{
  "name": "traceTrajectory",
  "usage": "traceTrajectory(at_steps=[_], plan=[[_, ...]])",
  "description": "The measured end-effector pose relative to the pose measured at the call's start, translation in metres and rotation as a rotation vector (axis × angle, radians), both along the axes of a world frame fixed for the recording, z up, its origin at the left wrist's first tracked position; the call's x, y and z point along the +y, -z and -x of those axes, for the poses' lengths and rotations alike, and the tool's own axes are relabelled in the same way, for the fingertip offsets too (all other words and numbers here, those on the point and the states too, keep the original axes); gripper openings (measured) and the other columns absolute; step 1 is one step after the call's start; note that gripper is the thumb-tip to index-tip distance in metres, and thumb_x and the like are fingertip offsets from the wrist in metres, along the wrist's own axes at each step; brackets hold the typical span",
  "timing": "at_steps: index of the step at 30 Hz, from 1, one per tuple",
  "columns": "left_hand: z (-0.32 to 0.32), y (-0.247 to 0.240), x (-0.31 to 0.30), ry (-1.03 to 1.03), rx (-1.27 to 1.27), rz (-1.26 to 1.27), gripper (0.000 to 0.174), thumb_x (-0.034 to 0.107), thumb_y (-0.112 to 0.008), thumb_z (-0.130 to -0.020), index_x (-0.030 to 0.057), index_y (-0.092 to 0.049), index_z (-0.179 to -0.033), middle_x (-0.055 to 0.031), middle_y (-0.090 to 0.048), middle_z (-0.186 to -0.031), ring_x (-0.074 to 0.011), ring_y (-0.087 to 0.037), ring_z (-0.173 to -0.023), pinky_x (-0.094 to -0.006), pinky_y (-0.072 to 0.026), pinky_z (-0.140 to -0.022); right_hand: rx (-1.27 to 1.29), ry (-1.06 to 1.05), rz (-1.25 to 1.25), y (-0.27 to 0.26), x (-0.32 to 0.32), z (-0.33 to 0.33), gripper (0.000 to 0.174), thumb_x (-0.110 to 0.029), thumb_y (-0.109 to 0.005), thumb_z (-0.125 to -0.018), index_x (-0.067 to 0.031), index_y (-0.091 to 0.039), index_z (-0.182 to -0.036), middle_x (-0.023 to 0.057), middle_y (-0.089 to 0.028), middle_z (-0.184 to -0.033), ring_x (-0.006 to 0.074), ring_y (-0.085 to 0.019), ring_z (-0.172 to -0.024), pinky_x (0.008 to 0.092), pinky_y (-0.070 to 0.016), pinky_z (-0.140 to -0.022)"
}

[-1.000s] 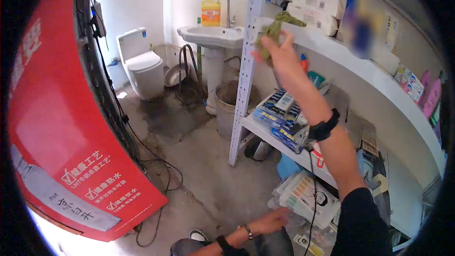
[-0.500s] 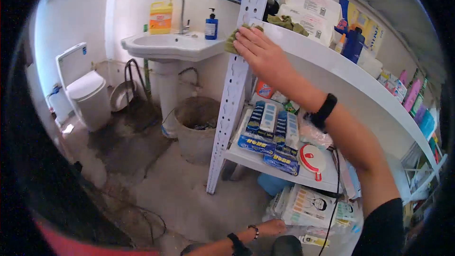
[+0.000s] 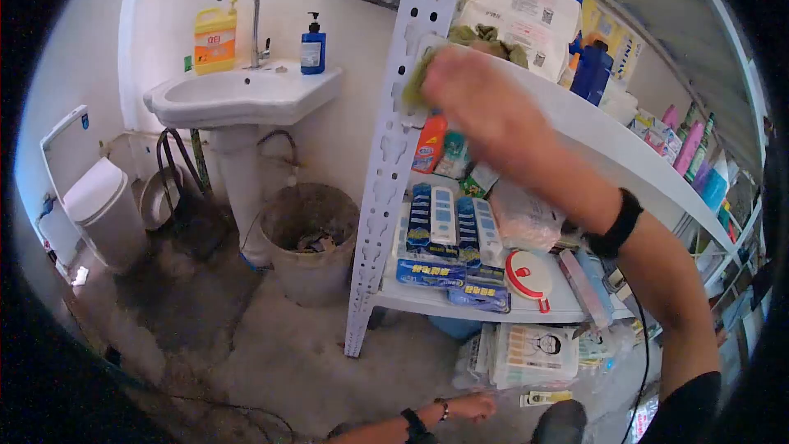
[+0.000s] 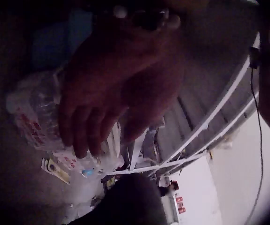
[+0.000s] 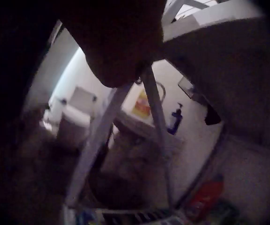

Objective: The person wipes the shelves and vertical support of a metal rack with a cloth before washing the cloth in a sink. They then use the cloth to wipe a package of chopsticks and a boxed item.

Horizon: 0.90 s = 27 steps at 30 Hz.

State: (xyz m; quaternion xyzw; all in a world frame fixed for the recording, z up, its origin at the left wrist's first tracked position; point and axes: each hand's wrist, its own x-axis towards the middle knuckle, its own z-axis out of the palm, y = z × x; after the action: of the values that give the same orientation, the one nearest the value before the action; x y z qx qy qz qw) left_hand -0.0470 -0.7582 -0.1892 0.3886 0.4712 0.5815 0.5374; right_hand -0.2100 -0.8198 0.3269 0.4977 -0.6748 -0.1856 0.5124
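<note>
Right hand (image 3: pixel 477 90) presses a crumpled green cloth (image 3: pixel 415 80) against the front corner of the white upper shelf (image 3: pixel 612 140), fingers apparently flat (blurred), probably for full contact; left hand (image 3: pixel 474 404) hangs low, fingers loose and empty.

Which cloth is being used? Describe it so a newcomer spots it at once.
Find the white perforated shelving rack right of the white pedestal sink. At the front corner of its upper shelf, a green cloth lies under the right hand. The crumpled olive cloth farther back lies uncovered beside white packs; this one has the hand on it.
</note>
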Motion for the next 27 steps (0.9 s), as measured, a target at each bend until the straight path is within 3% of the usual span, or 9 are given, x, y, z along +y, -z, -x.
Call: traceTrajectory(at_steps=[3, 5, 9, 10, 12, 15, 18, 20, 27], plan=[[0.004, -0.011, -0.005, 0.039, 0.204, -0.052, 0.022, 0.029, -0.05, -0.09, 0.0075, -0.056, -0.087, -0.0004, -0.055, -0.071, -0.0099, -0.053, -0.065, -0.026, -0.0461, -0.057, 0.042, -0.056, -0.253, 0.0, -0.002, 0.006, 0.039, -0.008, -0.054, -0.075, 0.0024, -0.054, -0.112, 0.0181, -0.056, -0.118, 0.0311, -0.051, -0.115, 0.0409, -0.0391, -0.101], [0.004, -0.051, -0.006, -0.414, 0.456, -0.106, 0.026, 0.03, -0.051, -0.09, 0.0064, -0.06, -0.097, -0.0046, -0.062, -0.08, -0.0141, -0.058, -0.07, -0.0288, -0.0485, -0.064, 0.041, -0.058, -0.165, -0.003, -0.008, 0.007, 0.037, -0.009, -0.054, -0.075, 0.0029, -0.055, -0.11, 0.0179, -0.056, -0.118, 0.0307, -0.052, -0.115, 0.0403, -0.0392, -0.101], [0.028, -0.196, -0.09, -1.433, 0.205, -0.104, 0.028, 0.024, -0.066, -0.083, 0.003, -0.061, -0.101, -0.0119, -0.062, -0.088, -0.0197, -0.059, -0.081, -0.0353, -0.047, -0.075, -0.048, -0.104, -0.093, 0.012, -0.017, 0.005, 0.033, -0.009, -0.054, -0.076, 0.004, -0.055, -0.106, 0.0173, -0.057, -0.116, 0.0297, -0.052, -0.113, 0.0384, -0.0399, -0.101], [0.046, -0.204, -0.114, -1.683, 0.612, -0.109, 0.035, 0.02, -0.071, -0.076, 0.001, -0.059, -0.103, -0.0147, -0.059, -0.1, -0.0247, -0.056, -0.095, -0.0362, -0.0434, -0.084, -0.037, -0.109, -0.145, 0.007, -0.015, 0.003, 0.032, -0.008, -0.054, -0.076, 0.0041, -0.055, -0.105, 0.0173, -0.057, -0.115, 0.0301, -0.053, -0.113, 0.0383, -0.0402, -0.101], [0.081, -0.226, -0.163, -1.993, 0.934, -0.095, 0.058, 0.019, -0.075, -0.072, -0.0016, -0.048, -0.119, -0.0163, -0.054, -0.113, -0.0345, -0.047, -0.109, -0.0417, -0.0364, -0.093, 0.023, -0.078, -0.045, -0.006, -0.011, 0.002, 0.032, -0.008, -0.053, -0.076, 0.0045, -0.056, -0.106, 0.0172, -0.057, -0.115, 0.0304, -0.052, -0.113, 0.0393, -0.0389, -0.101], [0.132, -0.262, -0.2, -2.088, 0.919, -0.112, 0.067, 0.018, -0.076, -0.07, -0.0026, -0.044, -0.125, -0.0179, -0.052, -0.117, -0.0359, -0.045, -0.113, -0.0428, -0.034, -0.096, 0.132, 0.109, 0.252, -0.012, -0.011, -0.006, 0.036, -0.01, -0.054, -0.075, 0.0044, -0.055, -0.108, 0.0166, -0.058, -0.115, 0.0299, -0.052, -0.113, 0.0412, -0.0363, -0.103], [0.152, -0.272, -0.206, -1.965, 1.01, -0.052, 0.07, 0.016, -0.077, -0.069, -0.0017, -0.042, -0.127, -0.0197, -0.056, -0.114, -0.0329, -0.052, -0.108, -0.0408, -0.0398, -0.092, 0.148, 0.112, 0.221, 0.013, -0.021, -0.009, 0.037, -0.01, -0.054, -0.072, 0.0042, -0.058, -0.106, 0.0169, -0.058, -0.115, 0.0297, -0.052, -0.114, 0.043, -0.0338, -0.104], [0.149, -0.28, -0.208, -1.83, 0.81, -0.027, 0.058, 0.018, -0.076, -0.07, -0.0009, -0.049, -0.118, -0.0183, -0.063, -0.107, -0.025, -0.062, -0.094, -0.0355, -0.0474, -0.081, 0.113, 0.087, 0.223, 0.008, -0.016, -0.015, 0.036, -0.01, -0.053, -0.072, 0.0044, -0.06, -0.104, 0.0169, -0.058, -0.115, 0.0292, -0.049, -0.118, 0.0434, -0.0331, -0.104], [0.138, -0.292, -0.206, -1.863, 0.639, 0.068, 0.04, 0.016, -0.074, -0.07, 0.0013, -0.057, -0.103, -0.0125, -0.067, -0.09, -0.0215, -0.066, -0.08, -0.0342, -0.05, -0.072, 0.147, 0.109, 0.326, 0.027, -0.024, -0.01, 0.035, -0.01, -0.051, -0.075, 0.0051, -0.059, -0.105, 0.0161, -0.058, -0.115, 0.0298, -0.048, -0.119, 0.0436, -0.0321, -0.104]])
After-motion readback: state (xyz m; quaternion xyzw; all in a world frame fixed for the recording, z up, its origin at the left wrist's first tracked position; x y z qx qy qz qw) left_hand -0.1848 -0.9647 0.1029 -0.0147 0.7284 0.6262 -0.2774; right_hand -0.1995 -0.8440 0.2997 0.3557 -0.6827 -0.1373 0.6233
